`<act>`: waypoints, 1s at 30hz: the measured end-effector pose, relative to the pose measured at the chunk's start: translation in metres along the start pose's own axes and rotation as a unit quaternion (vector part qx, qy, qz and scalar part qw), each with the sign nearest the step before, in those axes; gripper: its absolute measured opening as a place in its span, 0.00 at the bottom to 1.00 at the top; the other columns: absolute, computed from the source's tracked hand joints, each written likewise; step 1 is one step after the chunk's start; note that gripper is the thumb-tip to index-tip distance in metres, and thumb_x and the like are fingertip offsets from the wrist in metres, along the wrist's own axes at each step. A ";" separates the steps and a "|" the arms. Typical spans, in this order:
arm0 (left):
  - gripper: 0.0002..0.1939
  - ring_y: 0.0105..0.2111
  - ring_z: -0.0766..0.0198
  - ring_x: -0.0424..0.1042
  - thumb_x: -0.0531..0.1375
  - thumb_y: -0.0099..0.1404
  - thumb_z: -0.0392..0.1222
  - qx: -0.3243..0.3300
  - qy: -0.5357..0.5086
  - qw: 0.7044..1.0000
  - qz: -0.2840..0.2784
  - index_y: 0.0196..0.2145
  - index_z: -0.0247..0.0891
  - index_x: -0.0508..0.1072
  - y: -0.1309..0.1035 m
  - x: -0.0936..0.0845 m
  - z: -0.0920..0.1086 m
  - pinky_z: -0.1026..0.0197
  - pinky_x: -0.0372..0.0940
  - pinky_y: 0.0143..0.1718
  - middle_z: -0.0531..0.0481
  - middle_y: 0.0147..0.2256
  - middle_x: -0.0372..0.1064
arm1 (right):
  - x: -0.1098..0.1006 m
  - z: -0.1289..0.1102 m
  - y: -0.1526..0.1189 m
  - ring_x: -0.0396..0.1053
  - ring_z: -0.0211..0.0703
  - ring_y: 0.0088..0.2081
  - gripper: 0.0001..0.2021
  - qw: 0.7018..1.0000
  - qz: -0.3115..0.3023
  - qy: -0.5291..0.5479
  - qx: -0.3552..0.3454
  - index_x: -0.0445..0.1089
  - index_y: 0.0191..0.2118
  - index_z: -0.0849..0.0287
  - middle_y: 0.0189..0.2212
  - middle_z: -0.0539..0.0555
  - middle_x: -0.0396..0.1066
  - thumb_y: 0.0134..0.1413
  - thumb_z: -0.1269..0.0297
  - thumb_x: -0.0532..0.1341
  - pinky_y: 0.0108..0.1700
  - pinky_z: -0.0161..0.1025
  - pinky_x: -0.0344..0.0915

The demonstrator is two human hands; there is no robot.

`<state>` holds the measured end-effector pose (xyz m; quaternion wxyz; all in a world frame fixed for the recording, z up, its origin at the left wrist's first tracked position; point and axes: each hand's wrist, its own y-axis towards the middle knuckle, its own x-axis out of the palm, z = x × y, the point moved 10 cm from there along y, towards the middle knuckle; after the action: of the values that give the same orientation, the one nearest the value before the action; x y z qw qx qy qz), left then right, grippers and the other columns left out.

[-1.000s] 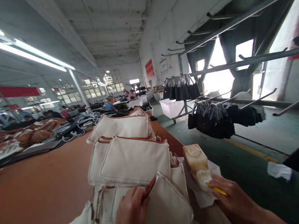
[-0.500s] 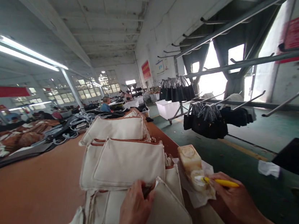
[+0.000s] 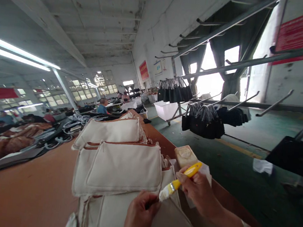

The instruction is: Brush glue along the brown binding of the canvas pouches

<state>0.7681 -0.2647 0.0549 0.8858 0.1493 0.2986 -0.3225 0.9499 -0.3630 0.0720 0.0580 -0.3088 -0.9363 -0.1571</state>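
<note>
My right hand [image 3: 199, 191] grips a brush [image 3: 177, 183] with a yellow handle, its white-coated bristles pointing down and left. The bristle tip is right beside the fingers of my left hand [image 3: 142, 211], at the corner of a cream bag piece [image 3: 173, 223]. That left hand is closed in a pinch on the piece's upper edge; the fingertips partly hide the corner. Just beyond lies a stack of similar cream pieces [image 3: 127, 165] with brown edges. A stained, yellowish container [image 3: 186, 155] sits behind my right hand on white paper [image 3: 205, 170], partly covered by the hand.
The brown tabletop [image 3: 28, 190] extends to the left, with grey straps and cords [image 3: 75, 124] and brown material [image 3: 25, 131] heaped along its far side. Black bags [image 3: 205, 124] hang from a metal rack [image 3: 229, 67] on the right. A person [image 3: 102, 105] is farther back.
My right hand has brought the brush from the container leftward to the cream piece's corner beside my left hand. The left hand still pinches near that corner. The view has shifted slightly.
</note>
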 end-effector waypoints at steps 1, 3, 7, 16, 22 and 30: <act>0.09 0.32 0.62 0.68 0.60 0.57 0.43 0.003 -0.010 1.000 -0.003 0.27 0.36 0.78 -0.002 0.001 0.002 0.65 0.61 0.34 0.52 0.28 0.66 | 0.001 -0.004 0.000 0.56 0.36 0.20 0.16 1.000 -0.002 -0.014 -0.016 0.66 0.34 0.60 0.18 0.46 0.60 0.54 0.51 0.65 0.21 0.32 0.53; 0.09 0.30 0.63 0.67 0.60 0.57 0.43 0.005 -0.026 1.000 -0.006 0.26 0.37 0.78 -0.006 0.003 0.003 0.65 0.60 0.32 0.53 0.27 0.62 | -0.003 -0.011 -0.001 0.56 0.37 0.20 0.16 0.999 0.018 -0.031 -0.036 0.66 0.35 0.60 0.18 0.46 0.59 0.55 0.51 0.64 0.21 0.33 0.53; 0.09 0.30 0.63 0.67 0.60 0.57 0.44 0.021 -0.037 0.999 -0.002 0.28 0.38 0.79 -0.011 0.006 0.004 0.66 0.60 0.31 0.52 0.28 0.62 | -0.009 -0.025 -0.009 0.54 0.36 0.19 0.16 0.997 0.019 -0.068 -0.037 0.66 0.34 0.58 0.17 0.45 0.56 0.60 0.49 0.59 0.20 0.33 0.51; 0.08 0.28 0.67 0.70 0.59 0.62 0.45 0.143 0.018 0.989 0.042 0.31 0.42 0.78 -0.037 0.011 0.022 0.68 0.62 0.31 0.51 0.29 0.68 | -0.017 -0.041 0.001 0.51 0.34 0.19 0.16 0.996 0.018 -0.086 -0.023 0.66 0.34 0.59 0.17 0.44 0.56 0.58 0.49 0.60 0.20 0.32 0.49; 0.05 0.27 0.66 0.71 0.59 0.62 0.44 0.141 0.087 0.984 0.069 0.32 0.44 0.75 -0.045 0.012 0.005 0.67 0.61 0.28 0.53 0.28 0.70 | 0.009 -0.010 -0.003 0.43 0.30 0.13 0.16 0.984 -0.109 0.034 0.134 0.61 0.29 0.58 0.12 0.41 0.53 0.51 0.51 0.64 0.15 0.30 0.40; 0.06 0.29 0.60 0.73 0.59 0.63 0.46 0.198 0.261 0.939 0.102 0.31 0.43 0.69 -0.066 0.027 -0.006 0.61 0.64 0.31 0.51 0.27 0.72 | 0.003 0.007 -0.014 0.52 0.33 0.15 0.16 0.989 -0.063 -0.060 0.122 0.63 0.27 0.58 0.13 0.45 0.58 0.45 0.51 0.66 0.17 0.31 0.47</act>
<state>0.7385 -0.3248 0.0287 0.7573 0.4304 0.4326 -0.2328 0.9390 -0.3698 0.0625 0.0290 -0.2483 -0.9679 -0.0267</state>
